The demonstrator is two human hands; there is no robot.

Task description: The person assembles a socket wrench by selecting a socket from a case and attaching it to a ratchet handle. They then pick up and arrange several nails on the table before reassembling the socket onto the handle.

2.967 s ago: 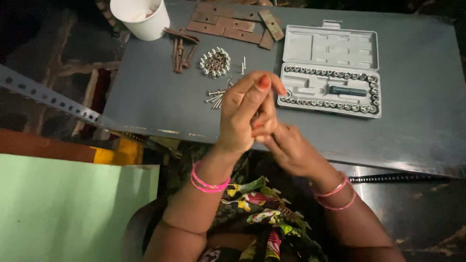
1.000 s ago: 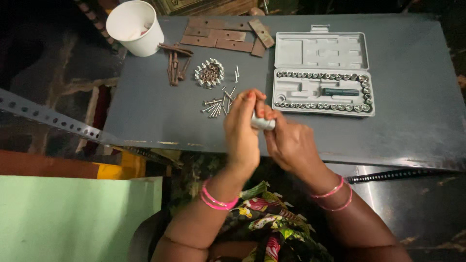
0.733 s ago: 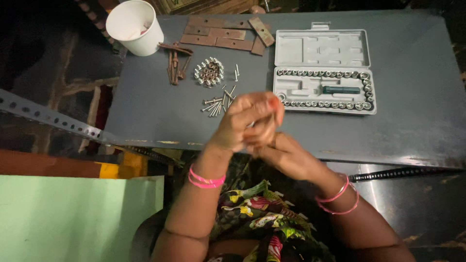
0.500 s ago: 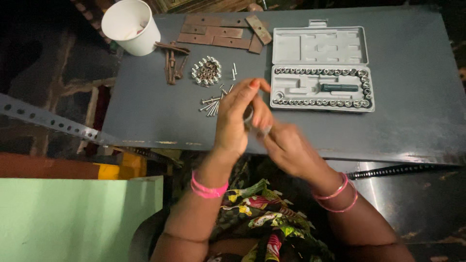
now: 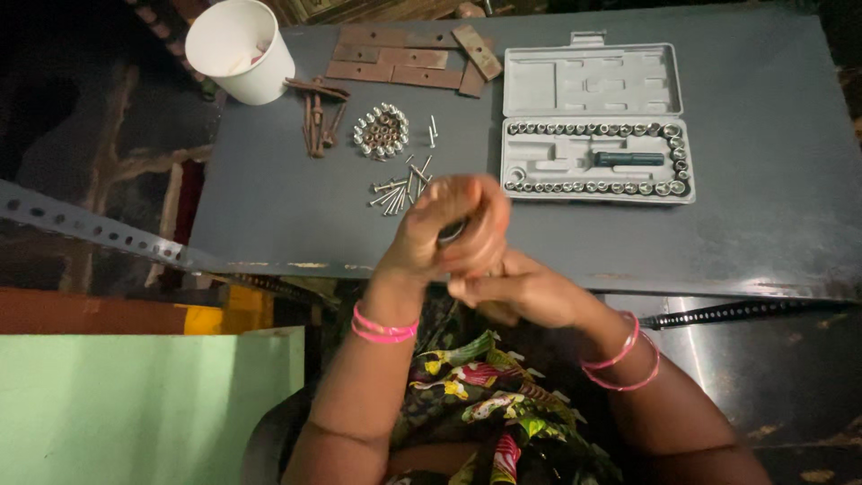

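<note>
Fingers (image 5: pixel 467 211) of left hand (image 5: pixel 440 233) curl closed round a small dark metal piece (image 5: pixel 452 231), mostly hidden, at the grey counter (image 5: pixel 269 207) near edge. Right hand (image 5: pixel 521 292) touches beneath; its grip cannot be told. Loose screws (image 5: pixel 400 187) just beyond; open socket set case (image 5: pixel 594 126) to the right.

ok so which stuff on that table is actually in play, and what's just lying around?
In play:
- left hand and right hand, closed together on a small metal part, too blurred to identify
- loose screws, nearest the hands

Lying about:
- open socket set case
- pile of nuts
- rusty plates
- rusty nails
- white cup
</note>
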